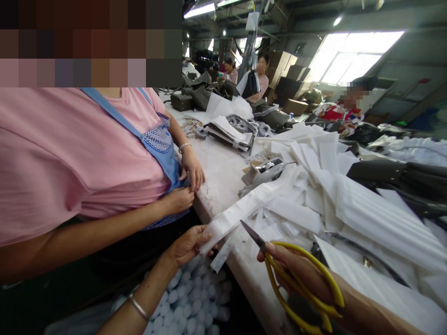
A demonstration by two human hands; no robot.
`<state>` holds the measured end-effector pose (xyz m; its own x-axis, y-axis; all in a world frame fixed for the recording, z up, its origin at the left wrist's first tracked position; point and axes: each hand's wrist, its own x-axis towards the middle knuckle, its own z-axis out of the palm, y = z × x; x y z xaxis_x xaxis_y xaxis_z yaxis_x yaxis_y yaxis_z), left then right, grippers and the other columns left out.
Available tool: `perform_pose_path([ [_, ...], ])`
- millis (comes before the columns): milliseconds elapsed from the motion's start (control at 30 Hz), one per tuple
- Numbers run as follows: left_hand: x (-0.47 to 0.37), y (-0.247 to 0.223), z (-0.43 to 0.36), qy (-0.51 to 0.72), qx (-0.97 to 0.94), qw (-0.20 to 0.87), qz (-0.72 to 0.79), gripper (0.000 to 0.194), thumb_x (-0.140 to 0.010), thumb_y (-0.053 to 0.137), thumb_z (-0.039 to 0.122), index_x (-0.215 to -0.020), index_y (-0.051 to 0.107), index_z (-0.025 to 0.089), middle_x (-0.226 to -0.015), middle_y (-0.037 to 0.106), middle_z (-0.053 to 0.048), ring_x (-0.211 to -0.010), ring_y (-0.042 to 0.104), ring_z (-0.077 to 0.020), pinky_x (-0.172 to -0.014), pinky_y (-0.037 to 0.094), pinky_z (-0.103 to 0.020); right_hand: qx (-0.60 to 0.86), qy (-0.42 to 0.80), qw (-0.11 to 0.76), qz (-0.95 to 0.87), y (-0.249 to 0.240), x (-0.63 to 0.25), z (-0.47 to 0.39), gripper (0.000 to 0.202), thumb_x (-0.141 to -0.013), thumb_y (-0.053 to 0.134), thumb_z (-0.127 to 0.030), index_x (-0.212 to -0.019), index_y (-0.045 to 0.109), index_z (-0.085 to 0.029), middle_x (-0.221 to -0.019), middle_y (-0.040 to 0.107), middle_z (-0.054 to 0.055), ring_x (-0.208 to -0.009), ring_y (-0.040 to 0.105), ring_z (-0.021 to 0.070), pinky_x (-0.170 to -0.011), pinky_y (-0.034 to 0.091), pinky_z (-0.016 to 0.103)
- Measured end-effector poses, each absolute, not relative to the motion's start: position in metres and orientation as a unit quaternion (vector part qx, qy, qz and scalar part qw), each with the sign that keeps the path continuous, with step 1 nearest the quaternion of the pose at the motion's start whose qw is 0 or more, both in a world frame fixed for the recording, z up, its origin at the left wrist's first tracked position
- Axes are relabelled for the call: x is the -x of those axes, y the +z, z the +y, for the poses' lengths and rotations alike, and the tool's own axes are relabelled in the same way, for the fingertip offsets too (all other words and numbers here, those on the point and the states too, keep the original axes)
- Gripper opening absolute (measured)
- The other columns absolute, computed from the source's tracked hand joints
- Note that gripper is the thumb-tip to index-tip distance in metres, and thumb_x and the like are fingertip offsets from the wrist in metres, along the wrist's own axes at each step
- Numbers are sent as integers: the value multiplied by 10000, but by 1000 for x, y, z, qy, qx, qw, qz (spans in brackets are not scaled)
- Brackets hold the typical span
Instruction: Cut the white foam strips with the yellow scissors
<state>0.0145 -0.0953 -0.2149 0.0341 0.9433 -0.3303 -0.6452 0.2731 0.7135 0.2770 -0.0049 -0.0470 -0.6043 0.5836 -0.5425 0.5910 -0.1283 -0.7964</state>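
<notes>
My left hand point(190, 244), with a bangle on its wrist, pinches the near end of a long white translucent strip point(240, 209) at the table's edge. The strip's far end lies on the pile of white sheets point(314, 186). To the right, my right hand point(296, 267) holds yellow-handled scissors point(303, 253). Their dark blades look closed and point up and left, beside the strip. A narrow white piece point(222, 256) hangs over the edge below the strip.
A person in a pink shirt point(115, 153) and blue apron stands close on the left, hands at the table edge point(240, 279). White round pieces point(188, 298) lie below. Grey bags point(265, 172) and rolls point(263, 129) lie on the table; other people sit behind.
</notes>
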Motion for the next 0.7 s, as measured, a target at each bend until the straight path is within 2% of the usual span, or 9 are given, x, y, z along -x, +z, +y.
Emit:
perform_pose_path([
  [100, -15, -216, -95, 575, -190, 691, 394, 526, -606, 909, 396, -984, 718, 85, -838, 704, -115, -660, 647, -161, -582, 546, -238, -418, -586, -13, 694, -31, -280, -2, 486, -885, 537, -644, -963, 695, -191, -880, 632, 40, -852, 593, 182, -791, 474, 296],
  [167, -14, -216, -96, 575, -191, 690, 396, 518, -607, 907, 397, -974, 716, 84, -825, 703, -113, -656, 644, -159, -580, 545, -236, -416, -636, -4, 650, -26, -281, -4, 457, -854, 593, -617, -995, 660, -187, -948, 641, 55, -893, 613, 197, -817, 492, 313],
  [267, -13, -215, -97, 569, -194, 691, 401, 503, -616, 902, 401, -959, 711, 86, -816, 701, -109, -665, 644, -158, -598, 549, -238, -419, -695, 42, 583, -26, -278, -14, 456, -816, 615, -611, -922, 594, -169, -800, 624, 26, -698, 611, 159, -659, 494, 273],
  [333, -12, -215, -97, 566, -197, 691, 404, 497, -623, 898, 400, -959, 706, 89, -804, 697, -103, -671, 647, -161, -601, 547, -235, -423, -662, 90, 612, -28, -276, -23, 400, -759, 693, -541, -817, 547, -173, -657, 536, -39, -564, 504, 97, -538, 404, 204],
  [400, -11, -215, -97, 566, -199, 690, 406, 491, -629, 894, 398, -959, 701, 90, -792, 695, -99, -665, 646, -160, -593, 543, -232, -445, -604, 145, 645, -29, -273, -34, 363, -653, 784, -404, -779, 524, -185, -614, 483, -76, -540, 432, 72, -480, 316, 172],
  [500, -9, -216, -98, 567, -202, 687, 408, 478, -641, 884, 394, -958, 694, 91, -780, 696, -97, -629, 637, -151, -571, 533, -226, -451, -548, 211, 672, -34, -274, -50, 339, -564, 792, -264, -794, 551, -197, -607, 496, -88, -570, 448, 80, -462, 275, 166],
  [600, -8, -213, -102, 566, -201, 685, 413, 465, -652, 879, 385, -962, 690, 95, -776, 701, -100, -633, 646, -157, -578, 529, -223, -422, -536, 197, 704, -46, -280, -63, 315, -566, 798, -243, -799, 592, -192, -652, 540, -80, -628, 470, 84, -485, 281, 160],
  [700, -6, -209, -107, 568, -186, 692, 405, 500, -633, 892, 416, -959, 685, 99, -771, 707, -105, -617, 650, -163, -544, 506, -210, -365, -594, 221, 682, -59, -289, -73, 253, -665, 801, -301, -792, 613, -189, -707, 590, -59, -663, 528, 96, -522, 341, 158],
])
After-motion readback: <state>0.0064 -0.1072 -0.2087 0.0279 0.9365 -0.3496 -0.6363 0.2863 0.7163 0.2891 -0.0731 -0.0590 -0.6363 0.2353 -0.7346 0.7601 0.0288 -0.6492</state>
